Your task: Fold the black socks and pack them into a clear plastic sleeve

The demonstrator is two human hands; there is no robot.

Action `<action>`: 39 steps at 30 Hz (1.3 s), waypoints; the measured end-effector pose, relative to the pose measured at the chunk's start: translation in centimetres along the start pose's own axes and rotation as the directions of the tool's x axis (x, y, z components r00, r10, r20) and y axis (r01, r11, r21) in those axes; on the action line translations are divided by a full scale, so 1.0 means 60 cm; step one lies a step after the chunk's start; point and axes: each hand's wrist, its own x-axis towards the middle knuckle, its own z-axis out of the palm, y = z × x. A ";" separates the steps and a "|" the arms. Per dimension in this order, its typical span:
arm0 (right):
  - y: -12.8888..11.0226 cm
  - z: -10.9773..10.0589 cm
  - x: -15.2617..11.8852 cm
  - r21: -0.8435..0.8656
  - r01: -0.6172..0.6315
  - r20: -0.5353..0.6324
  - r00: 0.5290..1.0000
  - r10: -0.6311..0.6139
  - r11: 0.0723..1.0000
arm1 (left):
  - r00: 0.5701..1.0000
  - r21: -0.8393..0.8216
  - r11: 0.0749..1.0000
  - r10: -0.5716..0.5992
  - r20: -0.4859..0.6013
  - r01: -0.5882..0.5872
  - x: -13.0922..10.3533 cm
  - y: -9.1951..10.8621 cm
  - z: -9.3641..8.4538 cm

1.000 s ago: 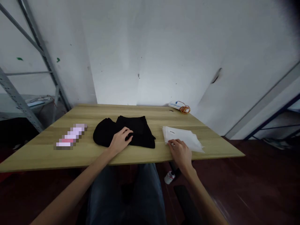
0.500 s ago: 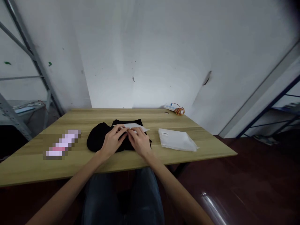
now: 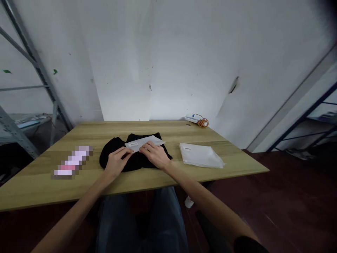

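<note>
A translucent white plastic bag (image 3: 155,140) with a small printed label is held at its near edge by both hands, over folded black cloth items (image 3: 112,151) on the table. My left hand (image 3: 118,160) pinches the bag's near left corner between thumb and fingers. Close beside it, my right hand (image 3: 155,154) grips the same edge with curled fingers. The black items lie under and around the hands; one has a rounded outline at the left. Their exact kind I cannot make out.
A stack of similar white plastic bags (image 3: 201,155) lies to the right on the wooden table (image 3: 158,181). At the back right edge sits a power strip (image 3: 191,119) with coiled orange cable (image 3: 202,122). A pixelated pinkish object (image 3: 72,162) lies at left. Metal shelving (image 3: 43,75) stands beyond.
The hands have moved slightly apart and the left one has come down and left. The bag has turned, and its label now shows between the hands.
</note>
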 end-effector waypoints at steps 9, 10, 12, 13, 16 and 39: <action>0.108 -0.002 -0.056 0.011 -0.080 0.036 0.996 0.080 0.997 | 0.992 0.040 0.996 -0.081 -0.095 0.086 -0.023 -0.022 -0.044; 0.118 -0.002 -0.064 0.023 -0.119 0.031 0.992 0.118 0.993 | 0.990 0.051 0.994 -0.090 -0.106 0.096 -0.023 -0.023 -0.048; 0.134 -0.002 -0.079 0.034 -0.208 0.016 0.978 0.207 0.978 | 0.988 0.074 0.991 -0.100 -0.117 0.110 -0.023 -0.022 -0.054; 0.139 -0.003 -0.086 0.031 -0.249 0.011 0.968 0.249 0.968 | 0.989 0.090 0.990 -0.097 -0.109 0.107 -0.022 -0.021 -0.055; 0.142 -0.003 -0.097 0.030 -0.331 0.014 0.944 0.330 0.943 | 0.996 0.167 0.982 -0.075 -0.056 0.084 -0.013 -0.012 -0.049; 0.062 0.010 -0.048 0.174 -0.314 -0.204 0.916 0.346 0.933 | 0.940 0.339 0.923 0.062 0.336 -0.182 0.071 0.007 0.002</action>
